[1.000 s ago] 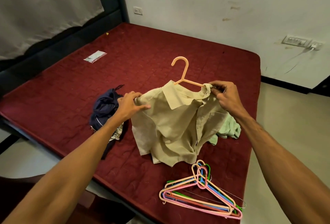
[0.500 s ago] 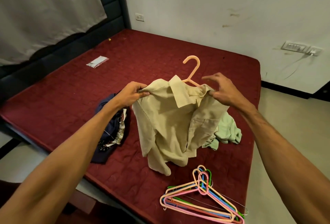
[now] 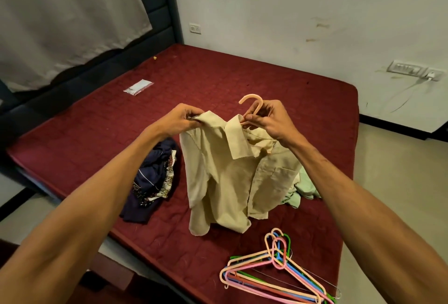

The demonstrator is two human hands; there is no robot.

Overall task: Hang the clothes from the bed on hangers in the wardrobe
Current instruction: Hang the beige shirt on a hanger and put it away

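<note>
Navy crumpled clothes (image 3: 155,177) lie on the maroon quilted bed (image 3: 218,80) left of the beige shirt (image 3: 228,182). At the shirt's shoulder the left hand (image 3: 180,119) pinches the soft cloth. At its collar the right hand (image 3: 269,121), open half a second ago, now grips the neck of the slim peach plastic hanger (image 3: 252,102) (shirt threaded, I judge, ready for the wardrobe). Right of the shirt lie a mint garment (image 3: 303,189) and, nearer, spare hangers (image 3: 278,272).

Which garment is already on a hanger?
The beige shirt, held up on the peach hanger; the dark clothes and the mint-green garment lie loose on the bed.
</note>
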